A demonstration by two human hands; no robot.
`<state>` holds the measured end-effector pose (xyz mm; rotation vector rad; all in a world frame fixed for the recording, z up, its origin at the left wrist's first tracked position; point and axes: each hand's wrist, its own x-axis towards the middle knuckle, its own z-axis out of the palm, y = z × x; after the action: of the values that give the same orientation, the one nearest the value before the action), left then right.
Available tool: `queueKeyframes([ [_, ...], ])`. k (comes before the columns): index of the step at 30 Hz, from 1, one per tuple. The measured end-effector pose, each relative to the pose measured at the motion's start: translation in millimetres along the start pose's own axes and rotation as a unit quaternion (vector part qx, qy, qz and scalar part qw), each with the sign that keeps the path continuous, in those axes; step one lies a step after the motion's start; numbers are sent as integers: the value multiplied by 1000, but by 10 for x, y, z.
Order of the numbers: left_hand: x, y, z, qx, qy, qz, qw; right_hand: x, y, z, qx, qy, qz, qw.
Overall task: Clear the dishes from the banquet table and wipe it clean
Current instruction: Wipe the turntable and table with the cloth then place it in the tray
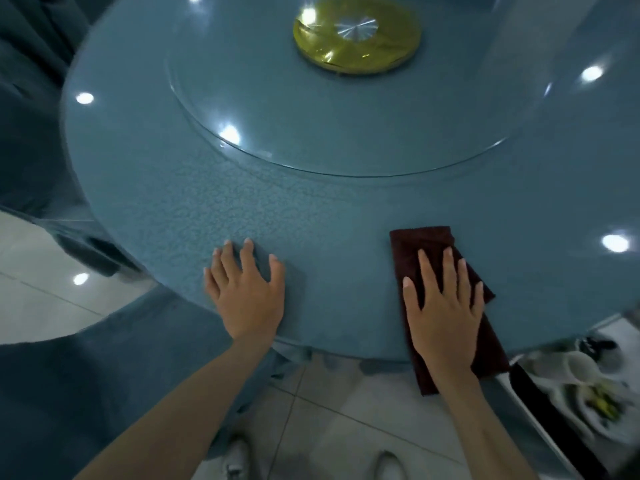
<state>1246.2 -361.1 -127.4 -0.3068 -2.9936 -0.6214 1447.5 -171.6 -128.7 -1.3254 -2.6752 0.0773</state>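
that dark red cloth (426, 244) looks soft, light and floppy, lying right under the right grip (443, 306), whose fingers are flat and spread, pressing not pinching, so i'd push from the palm, while the left grip (247, 292) rests flat and empty on the surface (346, 209) off to its left.

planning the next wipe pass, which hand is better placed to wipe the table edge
Right. The right hand already lies flat on the dark red cloth at the near edge of the table, fingers straight. The left hand rests bare on the tabletop with no cloth under it.
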Motion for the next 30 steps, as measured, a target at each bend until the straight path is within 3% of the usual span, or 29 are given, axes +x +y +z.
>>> queueKeyframes([
  [4, 16, -75, -91, -38, -37, 24, 998, -256, -554, 5, -21, 3, 78, 997],
  [8, 575, -346, -390, -193, -67, 86, 975, -359, -1497, 108, -14, 7, 38, 999],
  [12, 1425, -947, -463, -121, -44, 212, 969, -348, -2580, 294, 13, 14, -25, 1000],
  [16, 2018, -1465, -393, -72, -59, 218, 972, -384, -3316, 405, 40, 14, -85, 995],
  [21, 2194, -1585, -329, -59, -42, 233, 970, -325, -3006, 391, 41, -3, -136, 990],
  [30, 2161, -1574, -334, -109, -3, 213, 971, 188, -1586, 268, 3, 26, 102, 994],
])
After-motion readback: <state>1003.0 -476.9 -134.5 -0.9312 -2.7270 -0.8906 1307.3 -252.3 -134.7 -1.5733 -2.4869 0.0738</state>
